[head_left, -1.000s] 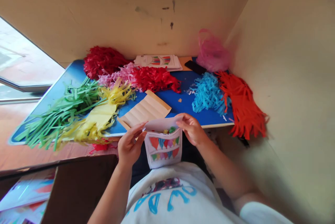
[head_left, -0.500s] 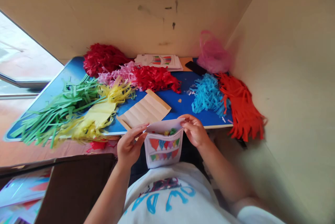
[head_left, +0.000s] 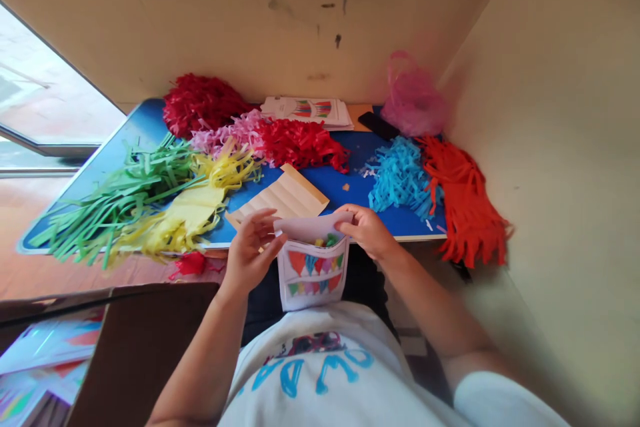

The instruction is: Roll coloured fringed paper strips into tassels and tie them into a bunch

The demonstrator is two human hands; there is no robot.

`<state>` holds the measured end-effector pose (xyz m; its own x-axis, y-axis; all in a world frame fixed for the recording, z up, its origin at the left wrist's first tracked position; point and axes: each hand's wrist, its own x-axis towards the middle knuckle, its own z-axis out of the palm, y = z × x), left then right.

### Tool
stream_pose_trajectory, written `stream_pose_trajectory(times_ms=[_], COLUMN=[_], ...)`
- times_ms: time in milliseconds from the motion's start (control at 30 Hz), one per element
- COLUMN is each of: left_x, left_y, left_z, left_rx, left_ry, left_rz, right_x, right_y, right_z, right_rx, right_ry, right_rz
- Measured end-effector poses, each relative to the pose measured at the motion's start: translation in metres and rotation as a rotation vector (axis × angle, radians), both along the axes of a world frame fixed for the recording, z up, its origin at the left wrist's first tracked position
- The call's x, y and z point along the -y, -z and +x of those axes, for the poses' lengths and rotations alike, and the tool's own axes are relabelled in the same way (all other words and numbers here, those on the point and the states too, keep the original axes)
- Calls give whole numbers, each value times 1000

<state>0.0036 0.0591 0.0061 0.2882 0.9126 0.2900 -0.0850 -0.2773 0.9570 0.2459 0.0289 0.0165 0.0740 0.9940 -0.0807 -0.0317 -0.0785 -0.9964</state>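
A white printed paper packet (head_left: 316,278) with pictures of coloured bunting hangs upright in front of my shirt. Its top flap (head_left: 310,227) is raised, and green and yellow bits show inside the mouth. My right hand (head_left: 367,230) pinches the flap's right corner between thumb and fingers. At the left corner is my left hand (head_left: 255,247), its fingers spread apart and its thumb beside the packet's edge; whether it touches is hard to tell. Just beyond the packet, a tan cardboard piece (head_left: 285,197) with fold lines lies on the blue table (head_left: 350,194).
Fringed paper lies in green (head_left: 145,180), yellow (head_left: 195,204), pink (head_left: 230,134), red (head_left: 303,144), blue (head_left: 403,174) and orange (head_left: 465,200) bunches. Behind are printed sheets (head_left: 307,111), a black phone (head_left: 379,126) and a pink plastic bag (head_left: 413,104). A cardboard box (head_left: 145,347) stands lower left.
My left hand's fingers have loosened and spread at the packet's left corner. My right hand keeps its pinch on the flap. The view has tilted slightly.
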Motion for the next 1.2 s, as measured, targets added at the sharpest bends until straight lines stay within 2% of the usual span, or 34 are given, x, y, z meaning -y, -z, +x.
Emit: stream_pose_trajectory(times_ms=[100,167,300,400,500,767,967,1100,1200], left_x=[-4,-3,0,-2,-3,4,5,5,7], left_y=[5,11,14,8,5,13,23,33,29], left_z=[1,-2,-9,-9,-7,0,7,8,3], left_rx=[16,-69,-299,-388,-418,-293,-108,76,90], left_ry=[-45,-124,-203,-190,-182,-306,-281,-296,-263], left_rz=[56,140,280,334,378,344,316,237,246], right_x=[14,25,39,38,35,41,40,43,46], right_y=[11,21,34,33,26,21,29,38,41], right_z=[-11,-15,-9,1,8,10,12,5,-3], right_rx=[-215,-255,16,155,205,317,268,76,-121], right_ry=[127,193,155,72,77,110,107,144,173], right_rz=[137,235,301,319,332,368,383,326,267])
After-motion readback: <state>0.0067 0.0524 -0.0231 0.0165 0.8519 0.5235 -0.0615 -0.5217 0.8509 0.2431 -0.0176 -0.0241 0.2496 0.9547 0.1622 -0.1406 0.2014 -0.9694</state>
